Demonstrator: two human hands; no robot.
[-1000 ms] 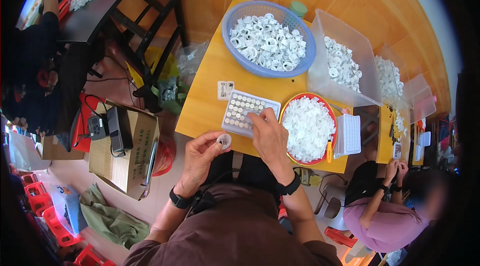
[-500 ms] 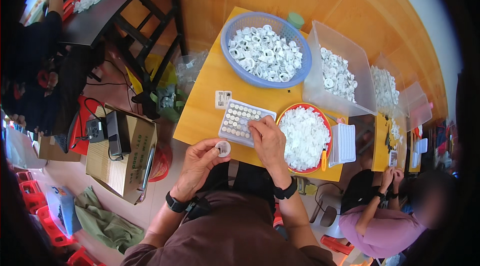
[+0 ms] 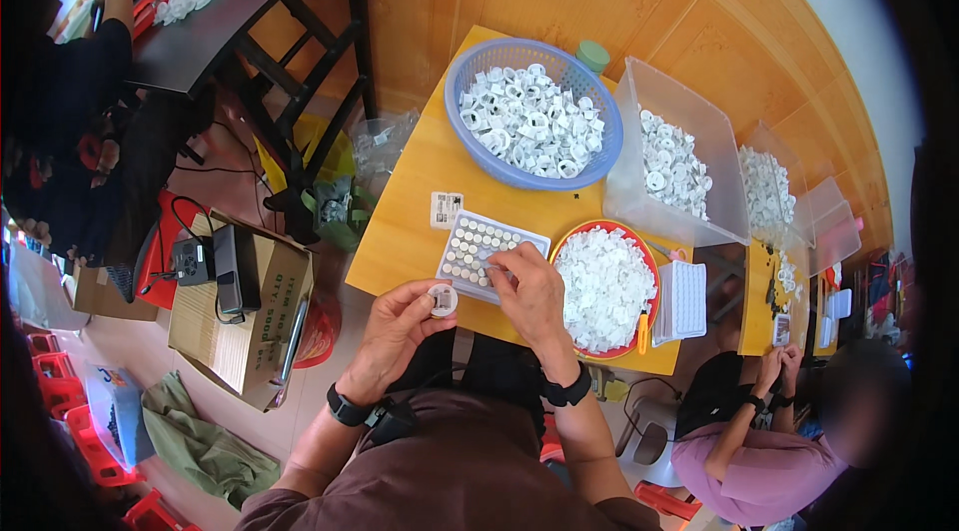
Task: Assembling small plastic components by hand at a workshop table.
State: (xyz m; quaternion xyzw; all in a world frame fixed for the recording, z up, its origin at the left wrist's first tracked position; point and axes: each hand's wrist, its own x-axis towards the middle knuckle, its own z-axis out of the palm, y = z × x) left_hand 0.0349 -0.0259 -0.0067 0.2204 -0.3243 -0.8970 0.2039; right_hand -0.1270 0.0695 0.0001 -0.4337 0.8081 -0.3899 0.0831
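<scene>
My left hand [image 3: 394,333] is closed on a white round plastic part [image 3: 444,300], pinched between thumb and fingers just off the table's front edge. Inside that part's rim is a greyish recess. My right hand [image 3: 531,293] reaches over the front right of a white tray [image 3: 540,239] that holds rows of small round cream-coloured discs [image 3: 464,246]. Its thumb and fingertips are drawn together above the discs; whatever they grip is too small or hidden to make out.
Behind the tray stands a blue basket [image 3: 611,159] of white plastic parts. A red-rimmed bowl [image 3: 654,266] of small white pieces, an orange-handled cutter [image 3: 642,333], stacked white trays [image 3: 683,301] and a clear bin [image 3: 624,196] are at right. A co-worker [image 3: 769,466] sits farther right.
My right hand has shifted slightly left and down over the tray, its fingertips now nearer the front discs. The left hand keeps the white part, tilted a little differently. The view has shifted slightly.
</scene>
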